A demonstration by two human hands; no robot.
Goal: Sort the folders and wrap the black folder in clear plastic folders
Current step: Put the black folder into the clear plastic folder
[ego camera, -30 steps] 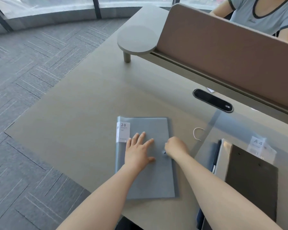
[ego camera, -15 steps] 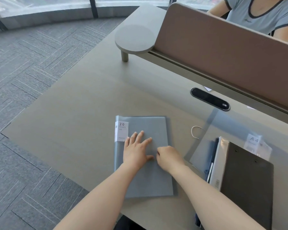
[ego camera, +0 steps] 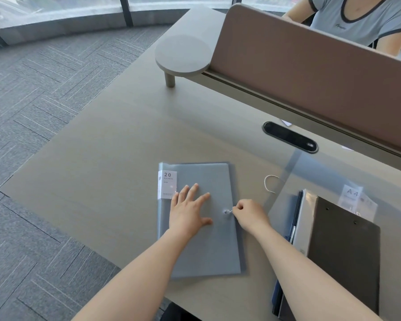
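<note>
A grey-blue folder (ego camera: pixel 204 249) with a white "20 pockets" label (ego camera: pixel 167 184) lies flat on the table in front of me. My left hand (ego camera: pixel 189 210) presses flat on its cover, fingers spread. My right hand (ego camera: pixel 249 213) is closed at the folder's right edge, pinching a small metal fastener (ego camera: pixel 227 212) there. To the right, a black folder (ego camera: pixel 344 251) lies on a stack of other folders, under a large clear plastic folder (ego camera: pixel 329 177) with an "A4" label (ego camera: pixel 352 193).
A white loop of string (ego camera: pixel 269 183) lies between the two folder groups. An oval cable port (ego camera: pixel 289 137) sits in the table (ego camera: pixel 102 177) before a brown divider panel (ego camera: pixel 310 72). Another person sits behind the divider. A round shelf (ego camera: pixel 183 55) stands at the back.
My right hand slid left onto the folder cover, then back to its right edge, where it now pinches the metal fastener. My left hand has stayed flat on the cover.
</note>
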